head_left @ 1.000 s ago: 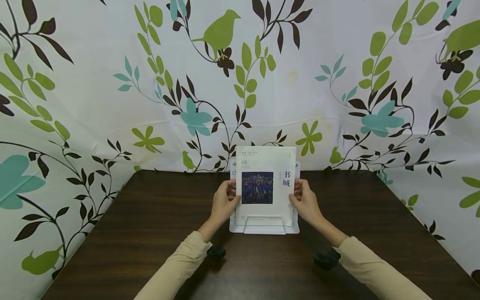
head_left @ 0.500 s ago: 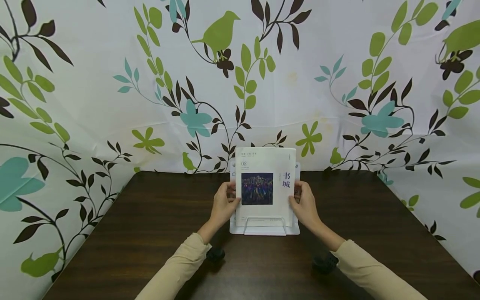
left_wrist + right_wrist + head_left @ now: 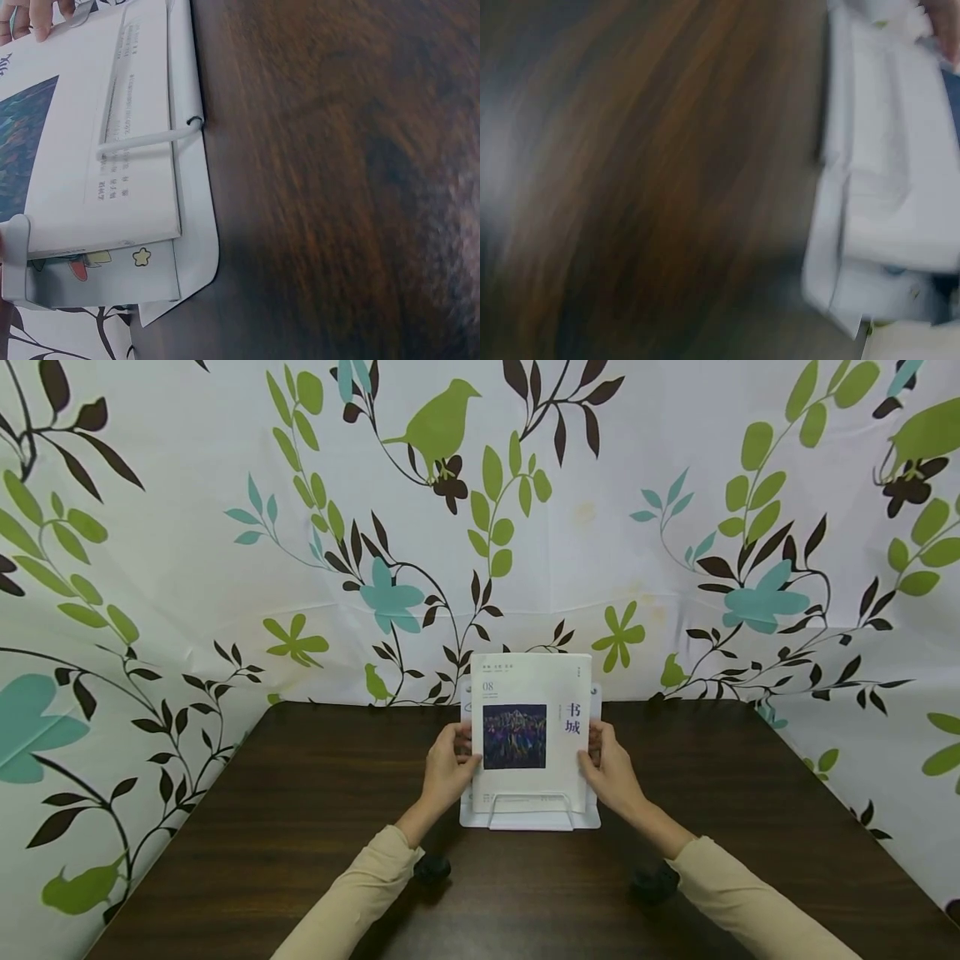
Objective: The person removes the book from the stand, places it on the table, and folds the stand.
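A white-covered book (image 3: 528, 781) with a dark picture and Chinese characters stands propped on a white book stand (image 3: 467, 820). The stand's white wire bar (image 3: 150, 140) crosses the lower front of the cover. At the book's left edge my left hand (image 3: 446, 767) grips, thumb by the cover and fingers towards the back. My right hand (image 3: 613, 768) grips the opposite edge in the same way. In the left wrist view a pale side tab (image 3: 15, 259) of the stand sits at the cover's edge. The fingertips behind are hidden. Motion blurs the right wrist view.
The stand rests on a dark wood-grain table (image 3: 337, 760), near its far edge. Behind hangs a white cloth (image 3: 555, 577) printed with leaves, birds and flowers. Dark devices are worn at the left wrist (image 3: 432, 867) and right wrist (image 3: 654, 882).
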### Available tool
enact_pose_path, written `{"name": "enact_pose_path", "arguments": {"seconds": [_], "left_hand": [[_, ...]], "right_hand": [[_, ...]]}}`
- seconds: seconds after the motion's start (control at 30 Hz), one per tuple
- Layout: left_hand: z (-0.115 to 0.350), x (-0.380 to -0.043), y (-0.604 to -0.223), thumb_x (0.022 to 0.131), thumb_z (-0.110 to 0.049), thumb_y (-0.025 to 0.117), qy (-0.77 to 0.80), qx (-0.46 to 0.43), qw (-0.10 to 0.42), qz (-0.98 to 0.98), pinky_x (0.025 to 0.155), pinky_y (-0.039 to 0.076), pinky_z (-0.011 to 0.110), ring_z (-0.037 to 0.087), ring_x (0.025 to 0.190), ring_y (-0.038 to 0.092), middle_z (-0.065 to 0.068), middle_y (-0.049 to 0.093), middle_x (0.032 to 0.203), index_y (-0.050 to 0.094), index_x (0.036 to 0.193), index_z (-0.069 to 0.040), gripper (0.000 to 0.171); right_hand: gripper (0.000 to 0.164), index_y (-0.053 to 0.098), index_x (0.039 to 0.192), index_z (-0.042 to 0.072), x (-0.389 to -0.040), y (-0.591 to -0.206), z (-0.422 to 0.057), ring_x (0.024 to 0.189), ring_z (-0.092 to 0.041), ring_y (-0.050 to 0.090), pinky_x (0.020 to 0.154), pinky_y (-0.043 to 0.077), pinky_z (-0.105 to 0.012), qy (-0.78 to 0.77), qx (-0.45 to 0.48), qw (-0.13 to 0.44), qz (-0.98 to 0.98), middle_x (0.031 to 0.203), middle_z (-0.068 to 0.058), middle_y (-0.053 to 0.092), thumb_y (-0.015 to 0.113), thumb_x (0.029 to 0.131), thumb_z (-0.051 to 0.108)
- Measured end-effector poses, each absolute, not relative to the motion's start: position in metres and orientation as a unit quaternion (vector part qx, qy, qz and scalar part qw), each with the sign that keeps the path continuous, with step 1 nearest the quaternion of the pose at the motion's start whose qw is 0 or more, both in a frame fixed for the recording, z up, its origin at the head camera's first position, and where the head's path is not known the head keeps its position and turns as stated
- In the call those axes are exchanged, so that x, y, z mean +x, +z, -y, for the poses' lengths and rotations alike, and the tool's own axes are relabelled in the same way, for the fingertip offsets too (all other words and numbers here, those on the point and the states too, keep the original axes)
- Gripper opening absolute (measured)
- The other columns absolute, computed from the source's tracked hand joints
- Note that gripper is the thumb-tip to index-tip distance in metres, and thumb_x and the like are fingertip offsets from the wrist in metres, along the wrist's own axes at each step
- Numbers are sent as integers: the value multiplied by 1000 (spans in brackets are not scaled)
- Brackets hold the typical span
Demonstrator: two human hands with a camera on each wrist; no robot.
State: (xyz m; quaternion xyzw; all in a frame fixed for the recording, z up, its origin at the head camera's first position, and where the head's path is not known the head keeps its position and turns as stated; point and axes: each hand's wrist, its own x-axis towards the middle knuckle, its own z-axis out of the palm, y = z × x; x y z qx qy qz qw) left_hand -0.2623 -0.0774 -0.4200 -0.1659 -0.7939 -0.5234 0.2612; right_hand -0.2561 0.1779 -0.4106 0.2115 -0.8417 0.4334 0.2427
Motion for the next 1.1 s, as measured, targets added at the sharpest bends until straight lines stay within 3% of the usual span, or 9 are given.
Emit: {"name": "enact_pose_path", "arguments": {"seconds": [0.13,0.43,0.73,1.1], "left_hand": [[77,-262,-419,67,14,69,-508,-163,266,803,60,54,26,25,80,60,16,56,95,53,106,6,43],[77,-261,-420,68,16,68,-532,-163,277,783,60,54,29,26,79,60,17,57,95,56,107,7,42],[76,-261,-421,68,16,68,-556,-154,288,765,60,54,29,27,78,60,17,59,95,58,106,6,41],[72,-249,-399,66,23,63,-578,-146,281,752,62,53,42,38,78,59,26,58,93,57,104,14,39]], "right_hand": [[46,38,118,-6,-259,-413,-183,70,-17,53,52,43,-20,404,251,264,839,90,-14,56,58,77,-13],[43,40,115,-7,-262,-411,-185,74,-21,55,55,44,-21,422,266,254,828,92,-16,57,57,77,-17],[38,41,109,-17,-242,-378,-173,70,-32,54,53,43,-26,434,274,254,820,87,-25,55,55,74,-23],[39,41,113,-9,-265,-396,-184,72,-20,54,54,43,-21,429,273,251,824,90,-17,56,57,78,-17]]}}
